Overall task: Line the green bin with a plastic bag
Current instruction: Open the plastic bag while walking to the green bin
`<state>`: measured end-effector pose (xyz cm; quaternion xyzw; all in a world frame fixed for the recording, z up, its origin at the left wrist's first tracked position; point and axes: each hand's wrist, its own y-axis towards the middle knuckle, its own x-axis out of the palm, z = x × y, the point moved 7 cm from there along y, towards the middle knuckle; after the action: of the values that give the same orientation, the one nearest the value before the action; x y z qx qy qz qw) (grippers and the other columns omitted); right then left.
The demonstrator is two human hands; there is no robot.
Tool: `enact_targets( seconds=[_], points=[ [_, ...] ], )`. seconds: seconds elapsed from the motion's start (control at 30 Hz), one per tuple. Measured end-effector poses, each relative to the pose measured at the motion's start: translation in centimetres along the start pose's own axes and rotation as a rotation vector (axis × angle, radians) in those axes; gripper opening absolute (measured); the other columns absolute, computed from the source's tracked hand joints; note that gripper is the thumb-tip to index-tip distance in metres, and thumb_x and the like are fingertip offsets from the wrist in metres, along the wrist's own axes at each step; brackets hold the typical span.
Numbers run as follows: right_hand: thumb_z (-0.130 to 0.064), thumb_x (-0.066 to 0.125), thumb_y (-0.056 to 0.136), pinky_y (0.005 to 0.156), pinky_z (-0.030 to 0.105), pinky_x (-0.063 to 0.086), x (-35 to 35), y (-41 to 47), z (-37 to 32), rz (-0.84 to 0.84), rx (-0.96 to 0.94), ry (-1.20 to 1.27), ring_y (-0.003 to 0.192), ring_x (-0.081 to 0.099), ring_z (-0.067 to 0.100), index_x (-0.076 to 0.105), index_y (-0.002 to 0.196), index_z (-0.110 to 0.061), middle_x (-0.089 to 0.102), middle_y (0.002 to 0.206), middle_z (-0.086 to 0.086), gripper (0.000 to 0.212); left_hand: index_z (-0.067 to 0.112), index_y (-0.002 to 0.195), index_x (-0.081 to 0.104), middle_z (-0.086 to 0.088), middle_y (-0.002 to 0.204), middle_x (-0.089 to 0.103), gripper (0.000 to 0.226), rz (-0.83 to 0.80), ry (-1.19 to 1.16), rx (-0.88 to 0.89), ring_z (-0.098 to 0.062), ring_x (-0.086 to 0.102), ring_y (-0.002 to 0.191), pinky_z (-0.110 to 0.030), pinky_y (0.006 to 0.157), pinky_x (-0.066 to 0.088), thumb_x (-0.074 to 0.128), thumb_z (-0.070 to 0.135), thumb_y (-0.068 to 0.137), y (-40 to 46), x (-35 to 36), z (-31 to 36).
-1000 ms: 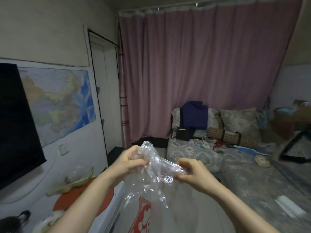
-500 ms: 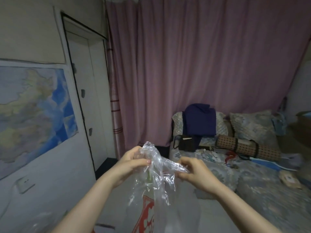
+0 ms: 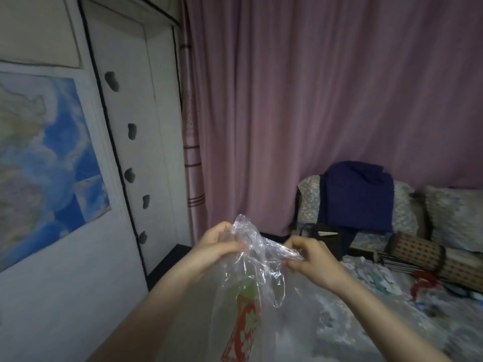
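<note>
A clear plastic bag (image 3: 251,291) with a red print hangs in front of me at chest height. My left hand (image 3: 217,244) pinches its crumpled top on the left side. My right hand (image 3: 311,254) pinches a twisted strand of the same top on the right, a short way from the left hand. The rest of the bag droops down between my forearms. A blurred green patch (image 3: 247,288) shows through the bag; I cannot tell what it is. The green bin itself is not clearly in view.
A white door (image 3: 136,142) and a wall map (image 3: 44,158) are on the left. A pink curtain (image 3: 313,100) fills the back. A bed (image 3: 392,296) on the right holds pillows, a dark blue cloth (image 3: 358,194), a rolled mat (image 3: 418,254) and small clutter.
The view has swung left and closer to the door and curtain; the black screen and orange object at left have left the view. Both hands keep the same hold on the bag's top.
</note>
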<state>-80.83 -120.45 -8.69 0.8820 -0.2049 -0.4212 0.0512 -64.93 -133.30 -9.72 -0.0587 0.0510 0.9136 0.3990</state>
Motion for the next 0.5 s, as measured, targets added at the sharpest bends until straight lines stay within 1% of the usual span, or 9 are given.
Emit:
enact_targets(
  seconds=[0.07, 0.13, 0.23, 0.3, 0.37, 0.4, 0.43, 0.47, 0.5],
  points=[
    [-0.013, 0.074, 0.075, 0.065, 0.022, 0.041, 0.7, 4.4, 1.8, -0.008, -0.005, -0.003, 0.068, 0.056, 0.006, 0.066, 0.080, -0.018, 0.070, 0.074, -0.003, 0.011, 0.010, 0.105, 0.060, -0.022, 0.113, 0.067, 0.055, 0.023, 0.009, -0.009, -0.045, 0.062, 0.105, -0.060, 0.096, 0.045, 0.081, 0.031, 0.059, 4.1, -1.3, -0.8],
    [-0.015, 0.074, 0.076, 0.065, 0.024, 0.042, 1.8, 8.8, 3.8, -0.022, -0.012, -0.017, 0.069, 0.056, 0.008, 0.067, 0.082, -0.017, 0.072, 0.079, 0.001, 0.010, 0.007, 0.107, 0.059, -0.024, 0.113, 0.066, 0.050, 0.033, 0.012, -0.028, -0.042, 0.064, 0.102, -0.059, 0.094, 0.048, 0.080, 0.025, 0.065, 8.6, -2.7, -2.1],
    [-0.018, 0.074, 0.077, 0.063, 0.025, 0.040, 3.6, 15.3, 7.2, -0.026, -0.021, -0.039, 0.066, 0.054, 0.011, 0.065, 0.081, -0.018, 0.070, 0.077, 0.002, 0.009, -0.001, 0.110, 0.056, -0.030, 0.111, 0.063, 0.050, 0.032, -0.010, -0.045, -0.037, 0.066, 0.092, -0.052, 0.088, 0.052, 0.076, 0.020, 0.069, 15.6, -4.5, -4.6],
    [-0.018, 0.073, 0.077, 0.061, 0.024, 0.036, 4.6, 19.6, 9.8, -0.004, -0.015, -0.063, 0.064, 0.049, 0.012, 0.065, 0.081, -0.016, 0.067, 0.074, 0.004, 0.010, -0.006, 0.108, 0.054, -0.030, 0.096, 0.065, 0.046, 0.022, 0.021, -0.057, -0.028, 0.066, 0.080, -0.040, 0.075, 0.056, 0.075, 0.015, 0.073, 20.9, -5.4, -6.5],
    [-0.018, 0.073, 0.077, 0.061, 0.024, 0.035, 5.4, 23.8, 12.4, 0.030, 0.015, -0.070, 0.064, 0.047, 0.013, 0.065, 0.084, -0.012, 0.068, 0.076, 0.009, 0.012, 0.000, 0.094, 0.057, -0.013, 0.081, 0.064, 0.026, 0.035, 0.087, -0.082, -0.014, 0.066, 0.068, -0.025, 0.062, 0.055, 0.073, 0.010, 0.076, 27.1, -6.2, -7.9],
    [-0.017, 0.073, 0.077, 0.062, 0.024, 0.037, 5.8, 26.0, 13.8, 0.043, 0.045, -0.065, 0.064, 0.050, 0.016, 0.066, 0.085, -0.011, 0.069, 0.078, 0.010, 0.013, 0.010, 0.085, 0.057, -0.005, 0.082, 0.062, 0.016, 0.056, 0.183, -0.110, -0.011, 0.064, 0.069, -0.024, 0.063, 0.054, 0.072, 0.011, 0.077, 30.3, -6.6, -8.5],
    [-0.017, 0.073, 0.077, 0.065, 0.026, 0.041, 6.2, 28.1, 15.1, 0.049, 0.078, -0.060, 0.066, 0.055, 0.018, 0.066, 0.086, -0.010, 0.070, 0.080, 0.010, 0.013, 0.018, 0.083, 0.054, -0.003, 0.087, 0.059, 0.017, 0.062, 0.320, -0.136, -0.014, 0.062, 0.076, -0.027, 0.070, 0.053, 0.070, 0.014, 0.079, 33.4, -7.1, -8.8],
    [-0.016, 0.073, 0.078, 0.068, 0.027, 0.044, 6.6, 30.1, 16.4, 0.047, 0.114, -0.059, 0.070, 0.060, 0.021, 0.066, 0.086, -0.011, 0.071, 0.081, 0.009, 0.012, 0.020, 0.087, 0.053, -0.004, 0.093, 0.058, 0.019, 0.058, 0.434, -0.149, -0.018, 0.059, 0.084, -0.032, 0.079, 0.052, 0.069, 0.017, 0.079, 36.0, -7.5, -9.0],
    [-0.016, 0.073, 0.078, 0.069, 0.027, 0.046, 6.9, 32.1, 17.7, 0.044, 0.141, -0.057, 0.073, 0.063, 0.021, 0.066, 0.085, -0.011, 0.072, 0.081, 0.008, 0.011, 0.018, 0.093, 0.053, -0.006, 0.098, 0.057, 0.023, 0.038, 0.449, -0.145, -0.020, 0.057, 0.089, -0.036, 0.086, 0.050, 0.070, 0.020, 0.078, 38.5, -7.7, -9.3]
  ],
)
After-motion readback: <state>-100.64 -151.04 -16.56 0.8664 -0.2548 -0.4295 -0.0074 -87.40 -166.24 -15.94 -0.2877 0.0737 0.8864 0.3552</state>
